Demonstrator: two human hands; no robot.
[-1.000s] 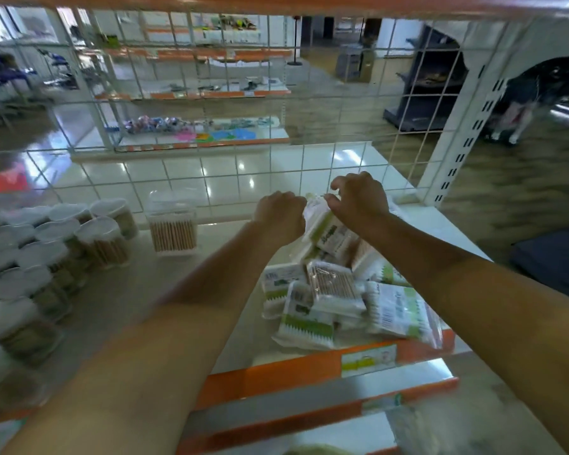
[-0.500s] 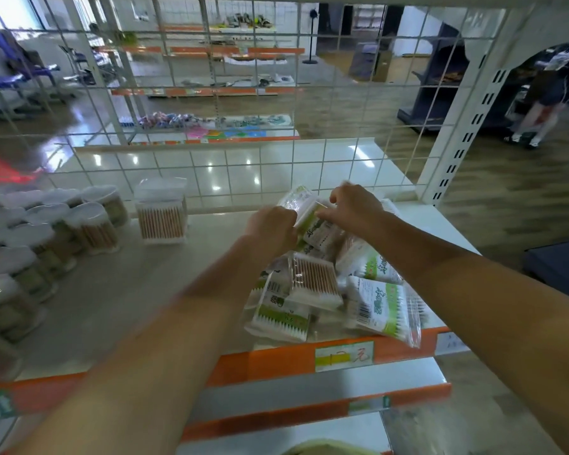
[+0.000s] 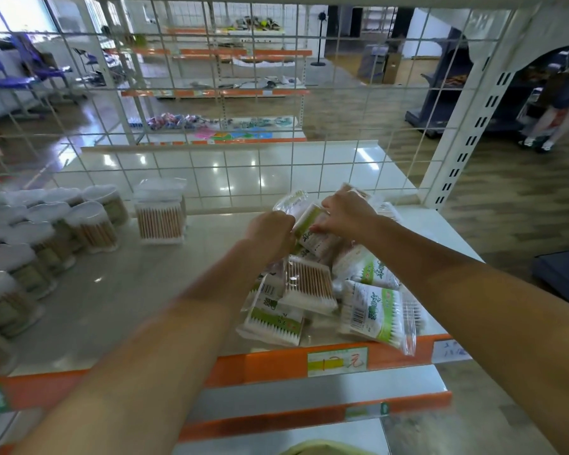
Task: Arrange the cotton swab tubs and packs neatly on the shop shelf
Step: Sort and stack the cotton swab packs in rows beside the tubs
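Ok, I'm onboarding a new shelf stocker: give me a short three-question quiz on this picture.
1. True or false: the round tubs stand left of the pile of packs.
2. What does the left hand grip? A) a tub B) a pack C) the wire grid
3. Fill in: the square tub stands ____ of the pile.

Key: 1 true; 2 B; 3 left.
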